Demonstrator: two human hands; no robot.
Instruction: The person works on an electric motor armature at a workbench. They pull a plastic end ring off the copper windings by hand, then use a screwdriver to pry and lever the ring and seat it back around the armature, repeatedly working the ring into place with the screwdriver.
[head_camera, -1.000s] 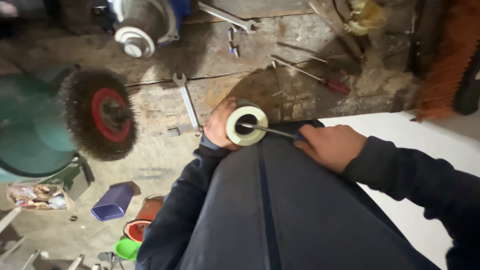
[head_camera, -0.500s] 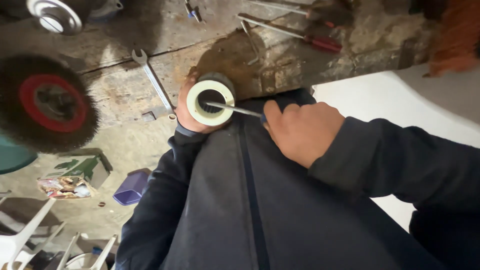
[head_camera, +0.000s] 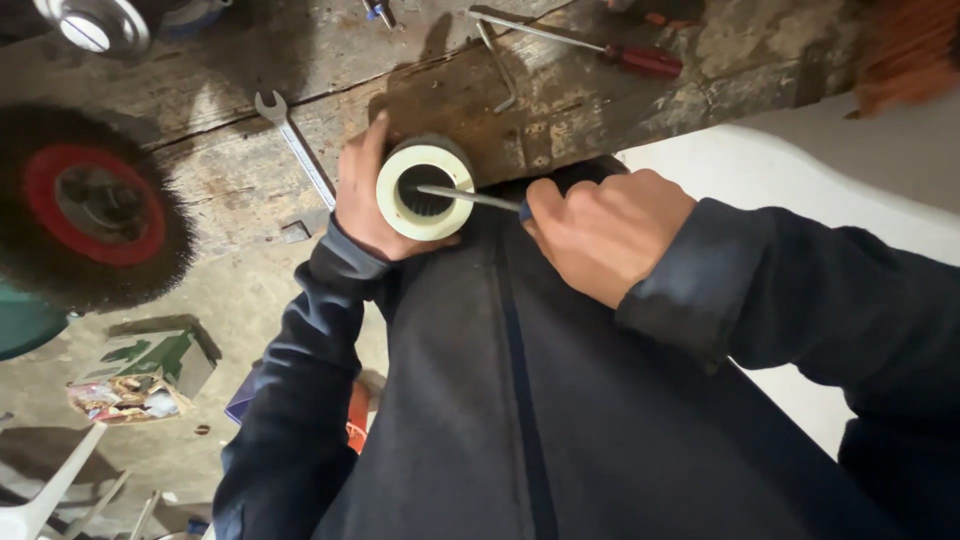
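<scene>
— Worn grey wood makes up the workbench (head_camera: 240, 180), scarred and stained, with its near edge running across the view right above the person's chest. Below that edge lies a dusty concrete floor (head_camera: 260, 300) strewn with clutter, and a pale wall or panel shows on the right.

— And the thing in hand?

— A short cylinder filter (head_camera: 425, 188), cream on its end ring, dark and ribbed inside the bore. It sits at the bench's near edge, against the person's dark jacket. The left hand (head_camera: 365, 195) wraps around its side, thumb up on the rim, holding it fast. The right hand (head_camera: 605, 235) is closed in a fist around a blue-handled screwdriver (head_camera: 470, 197), whose thin metal shaft reaches into the bore.

— Count the rest for me.

— One filter, two hands. Screwdrivers: two, the one held and a red-handled screwdriver (head_camera: 640, 58) lying near the bench's far edge. One open-ended spanner (head_camera: 295, 150) lies flat on the bench just left of the left hand. One bent metal rod (head_camera: 498, 70) lies near the red handle's shaft. One wire brush wheel (head_camera: 90, 205) with a red hub hangs over the bench's left end. One round metal part (head_camera: 95, 25) sits at the far left corner. On the floor, one small cardboard box (head_camera: 140, 370).
</scene>
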